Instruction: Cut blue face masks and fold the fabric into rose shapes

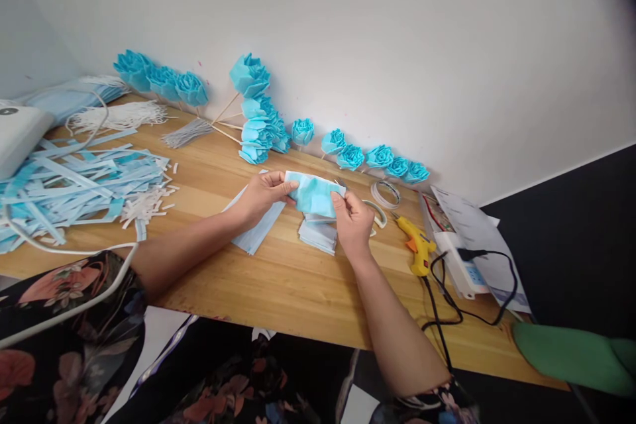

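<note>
Between my two hands a light-blue piece of face-mask fabric point(314, 194) is stretched out above the table. My left hand point(268, 193) pinches its left end between thumb and fingers. At the other end my right hand point(354, 215) grips the lower right corner the same way. Beneath the fabric lies a small stack of cut pale-blue pieces point(318, 236). Longer flat pale-blue sheets point(261, 228) rest under and beside my left forearm. Part of a metal tool shows behind the fabric, too hidden to name.
Blue fabric roses point(256, 132) on sticks lean along the wall. Cut strips point(94, 179) are heaped at the left beside a white device point(20, 132). Tape rolls point(385, 195), a yellow glue gun point(417, 245) and a power strip point(462, 265) with black cords lie at the right.
</note>
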The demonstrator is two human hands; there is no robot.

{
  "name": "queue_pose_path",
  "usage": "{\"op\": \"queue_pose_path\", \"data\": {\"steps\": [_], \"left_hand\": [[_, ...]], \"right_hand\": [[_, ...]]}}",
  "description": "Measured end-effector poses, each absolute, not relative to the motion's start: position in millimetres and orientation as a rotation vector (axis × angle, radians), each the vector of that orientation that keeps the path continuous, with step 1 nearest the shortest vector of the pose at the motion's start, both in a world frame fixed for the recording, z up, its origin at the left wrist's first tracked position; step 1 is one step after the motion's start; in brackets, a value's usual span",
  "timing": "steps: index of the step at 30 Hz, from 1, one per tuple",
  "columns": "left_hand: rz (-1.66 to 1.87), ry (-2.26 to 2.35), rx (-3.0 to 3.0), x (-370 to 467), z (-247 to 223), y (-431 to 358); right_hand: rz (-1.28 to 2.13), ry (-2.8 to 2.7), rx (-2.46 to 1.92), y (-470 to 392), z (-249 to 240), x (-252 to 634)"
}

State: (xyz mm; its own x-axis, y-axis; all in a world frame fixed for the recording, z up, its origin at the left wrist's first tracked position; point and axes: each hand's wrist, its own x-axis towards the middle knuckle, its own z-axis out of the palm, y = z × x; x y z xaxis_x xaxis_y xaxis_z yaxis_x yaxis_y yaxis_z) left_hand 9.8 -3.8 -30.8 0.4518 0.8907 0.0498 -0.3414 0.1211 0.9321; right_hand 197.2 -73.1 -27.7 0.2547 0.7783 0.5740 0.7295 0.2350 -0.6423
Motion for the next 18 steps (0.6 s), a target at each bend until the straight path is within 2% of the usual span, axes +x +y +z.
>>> {"op": "queue_pose_path", "data": {"steps": [6, 18], "left_hand": [[0.929, 0.624, 1.21, 9.5, -27.9, -5.8], [1.016, 0.595, 1.069, 9.7, -30.6, -1.3]], "right_hand": [[0.087, -1.484, -1.505, -73.3, -29.5, 197.7], [-0.026, -1.413, -1.475, -74.9, -21.8, 198.7]]}}
